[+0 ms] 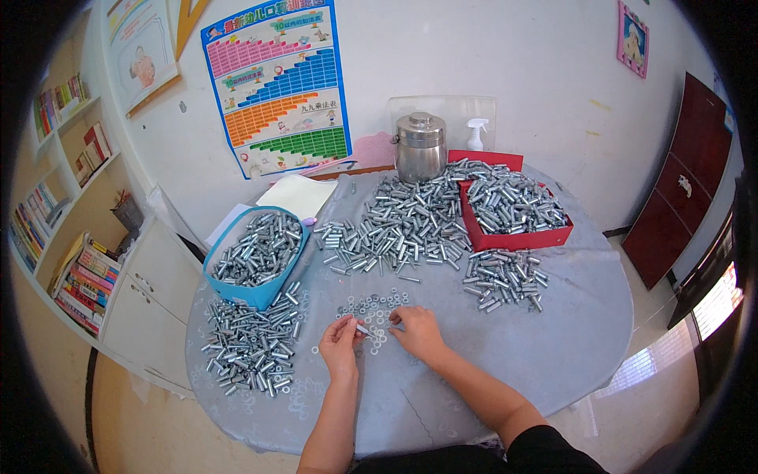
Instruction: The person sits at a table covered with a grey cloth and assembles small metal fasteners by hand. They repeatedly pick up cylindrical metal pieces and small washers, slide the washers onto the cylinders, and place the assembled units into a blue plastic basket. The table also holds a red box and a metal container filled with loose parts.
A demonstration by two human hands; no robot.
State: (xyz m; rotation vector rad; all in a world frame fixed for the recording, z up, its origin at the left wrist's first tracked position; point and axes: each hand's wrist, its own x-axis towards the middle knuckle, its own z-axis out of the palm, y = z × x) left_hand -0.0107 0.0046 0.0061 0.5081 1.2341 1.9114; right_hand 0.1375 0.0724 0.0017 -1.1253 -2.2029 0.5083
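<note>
My left hand (341, 344) pinches a short silver metal bolt (363, 329) between thumb and fingertips, just above the tabletop. Its tip points right, toward my other hand. Close by on the right, my right hand (418, 332) reaches over small ring washers (378, 335), thumb and fingers bent and apart. Whether its fingertips touch a washer is too small to tell. More washers (371, 303) lie scattered just beyond both hands, some white-looking and some grey.
A blue box (254, 295) full of bolts stands left, above a loose bolt pile (251, 345). A red box (521, 239) of bolts sits back right, with piles (403, 229) beside it. Behind are a steel canister (421, 150) and a white spray bottle (475, 136). Grey cloth (505, 347) covers the table.
</note>
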